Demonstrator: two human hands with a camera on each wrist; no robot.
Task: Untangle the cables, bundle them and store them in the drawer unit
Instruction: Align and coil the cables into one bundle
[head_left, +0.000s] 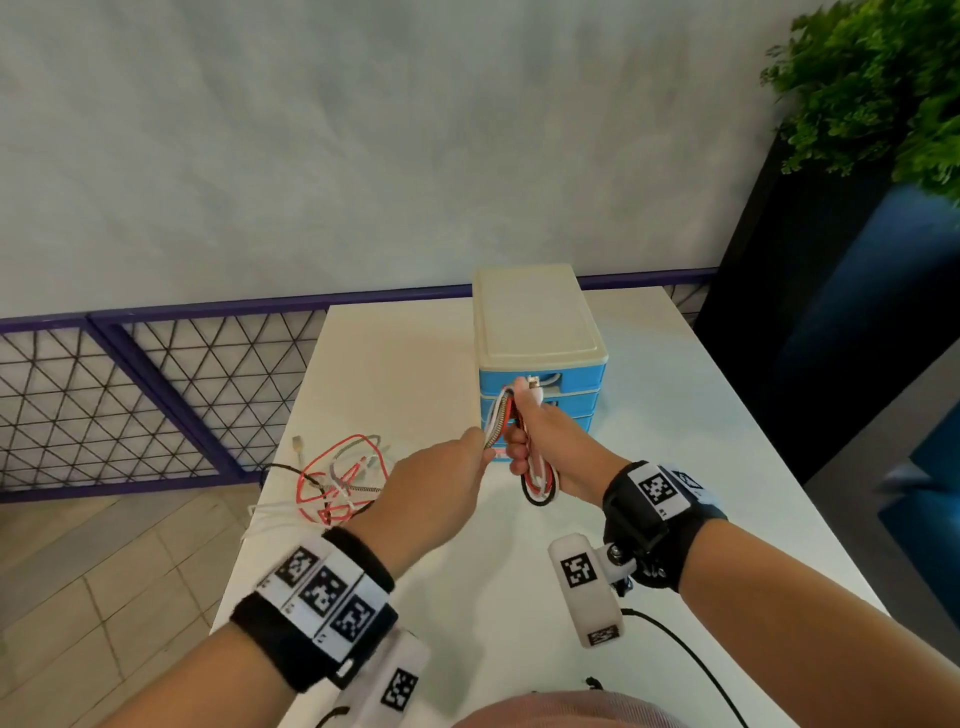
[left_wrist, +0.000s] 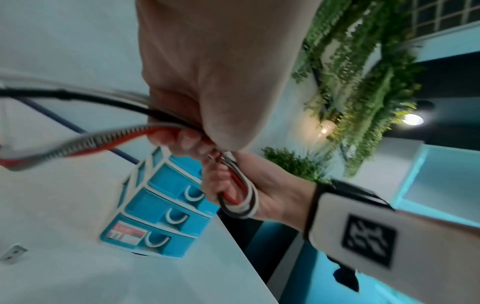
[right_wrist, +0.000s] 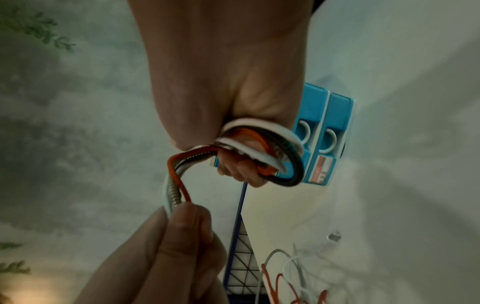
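Observation:
My right hand (head_left: 540, 441) grips a coiled bundle of red, white, black and braided cables (head_left: 540, 486), held upright in front of the blue drawer unit (head_left: 540, 358). The loops hang below my fist (right_wrist: 285, 164). My left hand (head_left: 441, 483) pinches the trailing strands (head_left: 496, 421) just left of the bundle (left_wrist: 109, 139). The loose tails run down to a tangle of cables (head_left: 343, 480) on the white table (head_left: 415, 364). All the drawers (left_wrist: 166, 209) look closed.
A purple-framed mesh railing (head_left: 130, 395) runs along the table's far and left side. A dark planter with green plants (head_left: 872, 88) stands at the right. A thin black cord (head_left: 685, 654) lies near the table's front edge. A loose connector (head_left: 298, 442) lies by the tangle.

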